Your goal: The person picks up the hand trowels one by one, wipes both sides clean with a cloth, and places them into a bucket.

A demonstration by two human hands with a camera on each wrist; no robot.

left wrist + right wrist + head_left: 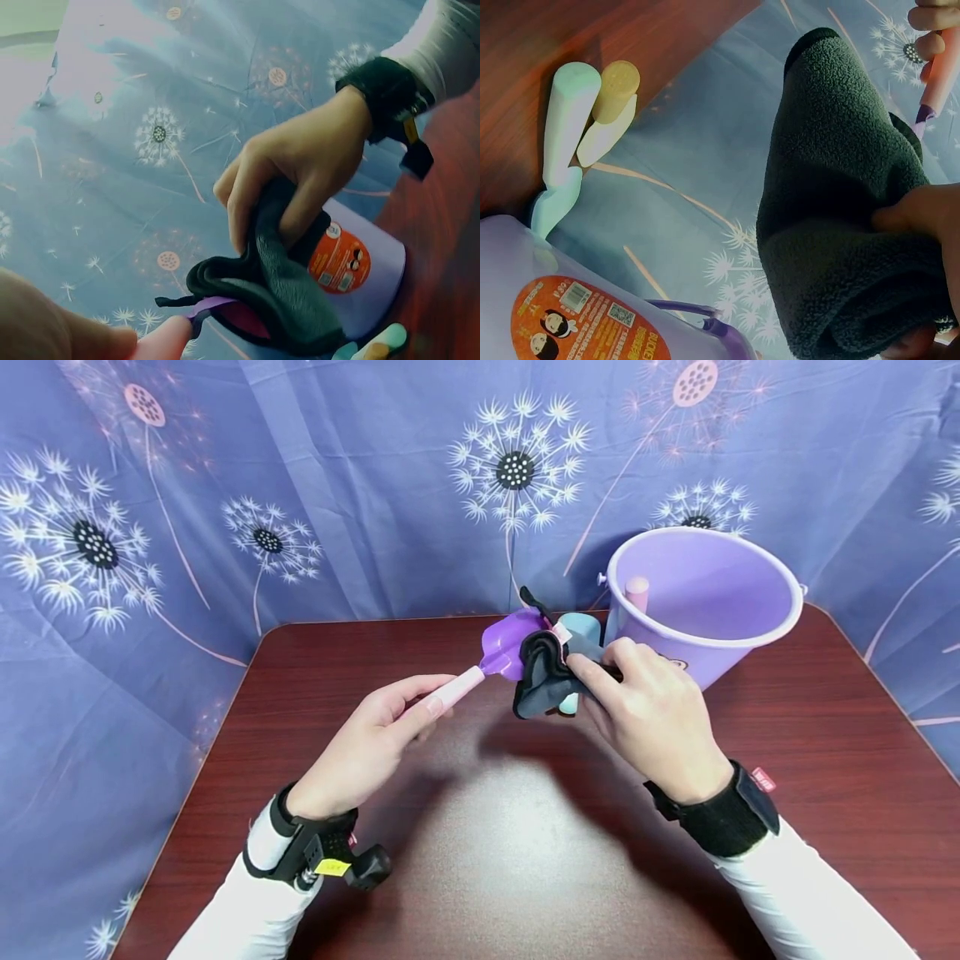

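In the head view my left hand (pixel 363 739) grips the light pink handle of a small toy shovel (pixel 459 687), its purple blade (pixel 501 642) pointing up and to the right. My right hand (pixel 656 718) holds a folded dark grey cloth (pixel 542 689), fleecy in the right wrist view, with thumb and fingers pinching it. The cloth wraps over the far part of the blade and hides it. In the left wrist view the cloth (pixel 289 289) curls round the blade, with a bit of purple showing inside the fold.
A purple bucket (pixel 693 664) stands at the back right, a pink handle end (pixel 637 593) inside it. Beside it lie a teal shovel (pixel 568 124) and another tool with a tan handle (pixel 617 91). A blue dandelion-print curtain (pixel 375 485) hangs behind the brown table (pixel 315 660).
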